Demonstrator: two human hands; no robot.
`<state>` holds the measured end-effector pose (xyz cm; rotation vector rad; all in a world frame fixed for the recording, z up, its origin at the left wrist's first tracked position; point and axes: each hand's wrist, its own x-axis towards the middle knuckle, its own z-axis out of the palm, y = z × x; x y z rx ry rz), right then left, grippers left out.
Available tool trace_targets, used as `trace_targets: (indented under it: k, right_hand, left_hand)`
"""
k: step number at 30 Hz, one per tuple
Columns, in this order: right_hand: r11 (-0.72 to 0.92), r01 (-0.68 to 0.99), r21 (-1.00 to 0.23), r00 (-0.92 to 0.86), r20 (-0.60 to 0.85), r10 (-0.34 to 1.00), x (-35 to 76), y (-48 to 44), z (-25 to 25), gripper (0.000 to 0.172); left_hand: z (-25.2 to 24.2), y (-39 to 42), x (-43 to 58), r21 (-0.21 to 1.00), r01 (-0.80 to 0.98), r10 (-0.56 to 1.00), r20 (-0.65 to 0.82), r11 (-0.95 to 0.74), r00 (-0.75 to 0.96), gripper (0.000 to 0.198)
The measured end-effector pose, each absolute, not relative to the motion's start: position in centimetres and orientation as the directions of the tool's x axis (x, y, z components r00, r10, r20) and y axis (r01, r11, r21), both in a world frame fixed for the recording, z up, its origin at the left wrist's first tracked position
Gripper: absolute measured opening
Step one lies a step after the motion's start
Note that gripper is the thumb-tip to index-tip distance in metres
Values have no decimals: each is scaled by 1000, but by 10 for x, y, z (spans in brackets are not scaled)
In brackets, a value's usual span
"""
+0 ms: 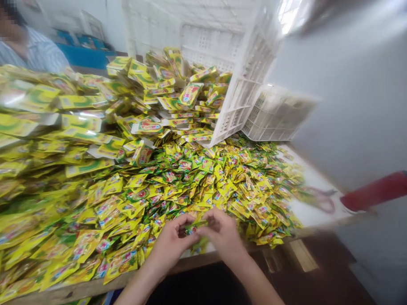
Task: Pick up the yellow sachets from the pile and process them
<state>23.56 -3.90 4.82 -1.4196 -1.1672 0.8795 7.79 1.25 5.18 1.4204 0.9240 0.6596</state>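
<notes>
Near the front edge of the table, my left hand and my right hand meet around a small green and yellow packet. The fingers of my left hand curl round its left side, while my right fingertips pinch its upper right. Many similar shiny yellow and green packets lie heaped just beyond both hands and off to the left. Farther back, a pile of flat yellow boxes rises, several with white flaps showing.
A tilted white plastic crate stands behind the packets, with another white crate to its right. Red-handled scissors and a dark red cylindrical object are at the right. A person in a striped shirt is at the back left.
</notes>
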Motion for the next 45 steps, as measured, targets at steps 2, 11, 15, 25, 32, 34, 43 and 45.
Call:
trace_targets:
  k: [2, 11, 15, 25, 32, 34, 43, 45]
  right_hand:
    - [55, 286, -957, 225, 123, 967, 232, -39, 50, 29]
    - [38, 475, -879, 55, 73, 996, 232, -34, 12, 21]
    - [49, 521, -852, 91, 112, 990, 238, -36, -13, 24]
    - [94, 552, -829, -15, 103, 995, 252, -45, 9, 12]
    - [160, 358, -920, 325, 284, 902, 258, -28, 77, 13]
    - [259, 386, -886, 257, 372, 892, 247, -20, 86, 13]
    - [337, 701, -629, -171, 311, 935, 229, -25, 88, 13]
    - [344, 754, -560, -240, 252, 937, 229, -30, 99, 10]
  left_hand:
    - [53, 14, 75, 991, 110, 870, -118, 74, 478, 18]
    - [56, 18, 63, 951, 302, 863, -93, -71, 496, 25]
    - [85, 94, 38, 810, 529, 956, 128, -254, 263, 16]
    - [115, 254, 2, 710, 694, 929, 327, -121, -172, 24]
    - [81, 86, 21, 868, 463, 969, 73, -178, 234, 35]
    - [58, 36, 31, 932, 360, 944, -90, -32, 317, 32]
    - [12, -16, 25, 973, 229, 951, -72, 1, 302, 25]
    - [14, -21, 27, 971, 237, 947, -47, -32, 319, 24]
